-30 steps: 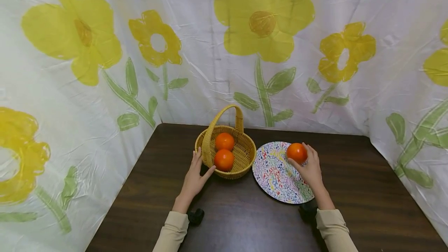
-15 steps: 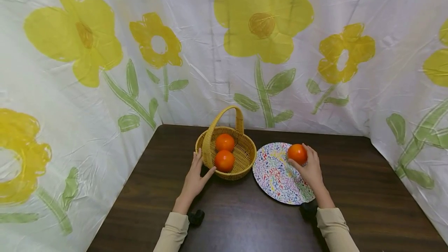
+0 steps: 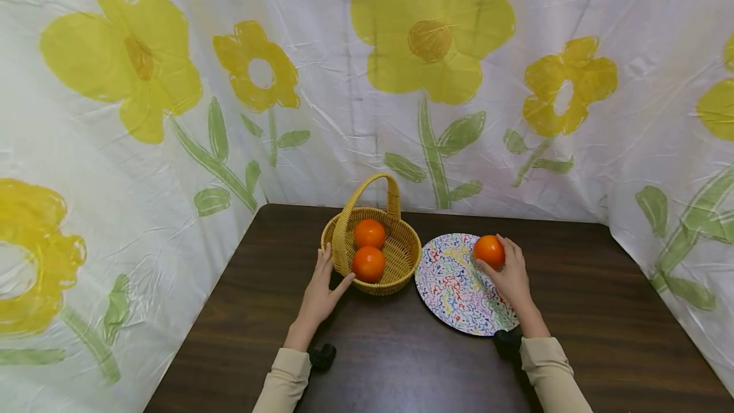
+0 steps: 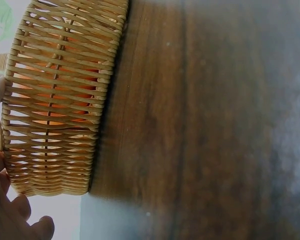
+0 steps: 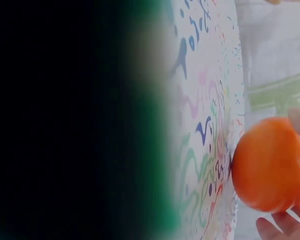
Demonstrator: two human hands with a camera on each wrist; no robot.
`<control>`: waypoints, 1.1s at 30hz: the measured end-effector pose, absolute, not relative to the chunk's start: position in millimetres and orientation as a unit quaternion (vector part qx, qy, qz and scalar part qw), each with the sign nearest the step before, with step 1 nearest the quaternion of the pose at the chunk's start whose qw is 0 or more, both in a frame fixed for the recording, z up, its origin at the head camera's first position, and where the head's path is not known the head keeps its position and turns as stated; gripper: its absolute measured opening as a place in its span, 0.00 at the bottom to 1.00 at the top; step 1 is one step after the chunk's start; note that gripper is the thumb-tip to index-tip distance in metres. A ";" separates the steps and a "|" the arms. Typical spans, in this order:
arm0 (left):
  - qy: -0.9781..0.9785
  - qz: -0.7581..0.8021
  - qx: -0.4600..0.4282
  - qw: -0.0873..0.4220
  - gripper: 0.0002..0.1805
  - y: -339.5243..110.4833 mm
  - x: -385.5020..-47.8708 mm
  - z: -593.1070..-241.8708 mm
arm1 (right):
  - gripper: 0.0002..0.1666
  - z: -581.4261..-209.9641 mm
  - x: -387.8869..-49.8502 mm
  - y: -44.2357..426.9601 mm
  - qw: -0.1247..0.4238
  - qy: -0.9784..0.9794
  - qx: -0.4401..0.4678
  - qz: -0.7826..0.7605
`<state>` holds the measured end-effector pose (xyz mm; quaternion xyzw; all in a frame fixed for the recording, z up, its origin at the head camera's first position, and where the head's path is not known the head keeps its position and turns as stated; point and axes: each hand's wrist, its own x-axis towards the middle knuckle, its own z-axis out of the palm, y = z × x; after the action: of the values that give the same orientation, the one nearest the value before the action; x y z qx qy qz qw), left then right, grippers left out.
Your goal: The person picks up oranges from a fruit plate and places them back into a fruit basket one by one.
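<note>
My right hand (image 3: 512, 276) holds an orange (image 3: 489, 252) at the back right of a round plate (image 3: 453, 298) with a multicoloured squiggle pattern. In the right wrist view, the fingers curve round the orange (image 5: 270, 165), which sits against the plate's surface. My left hand (image 3: 318, 293) rests against the left front side of a yellow wicker basket (image 3: 406, 253) with a tall arched handle. Its thumb touches the rim and its fingers are spread along the side. Two more oranges (image 3: 369, 264) lie inside the basket; in the left wrist view they show through the weave (image 4: 55, 100).
The plate stands just right of the basket, on a dark wooden table (image 3: 401, 362). A white curtain (image 3: 321, 164) with yellow flowers hangs behind and along the sides. Black wrist devices (image 3: 323, 357) sit below both hands.
</note>
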<state>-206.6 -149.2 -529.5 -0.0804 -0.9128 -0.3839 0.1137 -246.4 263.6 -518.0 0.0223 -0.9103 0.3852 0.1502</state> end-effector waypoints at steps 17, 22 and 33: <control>-0.913 -0.388 -0.071 0.098 0.43 -149.1 -206.2 -531.1 | 0.42 -517.4 -244.5 264.6 0.159 -0.903 0.001 0.400; -0.914 -0.387 -0.069 0.096 0.43 -149.3 -206.4 -530.3 | 0.41 -515.4 -242.4 265.1 0.162 -0.902 -0.001 0.400; -0.912 -0.389 -0.079 0.106 0.42 -149.3 -205.7 -527.8 | 0.40 -506.2 -242.5 266.9 0.183 -0.893 0.011 0.411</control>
<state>-205.7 -149.3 -527.8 -0.0789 -0.9120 -0.3885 0.1056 -242.5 266.9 -506.2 0.0108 -0.8932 0.4106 0.1830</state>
